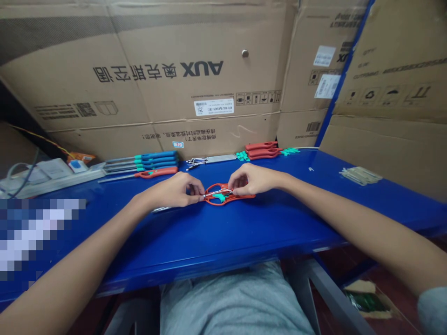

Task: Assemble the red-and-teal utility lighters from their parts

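An orange handle half-shell (228, 201), apparently of a long-nosed lighter, lies on the blue table in front of me. A green trigger piece (219, 198) sits inside its loop. A thin metal rod (162, 209) sticks out to the left, passing under my left hand. My left hand (183, 190) is closed, thumb and index finger pinched at the rod's end by the shell's left edge. My right hand (248, 179) is closed over the handle, fingertips pinching a thin white wire (220, 191) that runs across the shell. The fingers hide part of the handle's inside.
Blue-handled lighters (159, 160) and an orange one (157, 172) lie at the back left by a power strip (66, 174). Behind my hands are metal rods with wires (216, 159), green triggers (242, 156) and red handle shells (261, 151). Pale sticks (360, 175) lie right. Cardboard (157, 93) walls the back.
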`<act>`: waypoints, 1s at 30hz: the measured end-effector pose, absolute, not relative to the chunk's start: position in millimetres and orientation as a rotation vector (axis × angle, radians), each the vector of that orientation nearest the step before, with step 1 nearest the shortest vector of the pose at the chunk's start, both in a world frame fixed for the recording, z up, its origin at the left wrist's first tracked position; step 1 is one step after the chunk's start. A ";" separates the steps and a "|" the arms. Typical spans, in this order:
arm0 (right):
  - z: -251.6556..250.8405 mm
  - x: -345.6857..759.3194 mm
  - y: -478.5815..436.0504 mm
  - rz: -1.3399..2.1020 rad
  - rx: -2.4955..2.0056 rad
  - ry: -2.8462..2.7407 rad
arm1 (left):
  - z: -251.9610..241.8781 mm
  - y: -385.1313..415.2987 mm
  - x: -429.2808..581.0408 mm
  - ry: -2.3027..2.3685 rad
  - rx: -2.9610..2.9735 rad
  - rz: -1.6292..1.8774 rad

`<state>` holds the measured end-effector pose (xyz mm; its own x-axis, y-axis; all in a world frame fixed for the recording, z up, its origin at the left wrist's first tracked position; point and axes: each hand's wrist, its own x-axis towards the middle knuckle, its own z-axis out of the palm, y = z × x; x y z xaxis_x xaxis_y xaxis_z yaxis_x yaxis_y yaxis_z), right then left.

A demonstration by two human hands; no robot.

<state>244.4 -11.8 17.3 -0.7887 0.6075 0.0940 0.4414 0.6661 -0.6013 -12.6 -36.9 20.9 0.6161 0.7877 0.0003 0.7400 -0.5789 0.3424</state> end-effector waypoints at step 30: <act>15.6 246.0 -8.6 0.835 -0.847 -2.600 | 18.2 -35.8 -13.6 1.205 2.582 0.237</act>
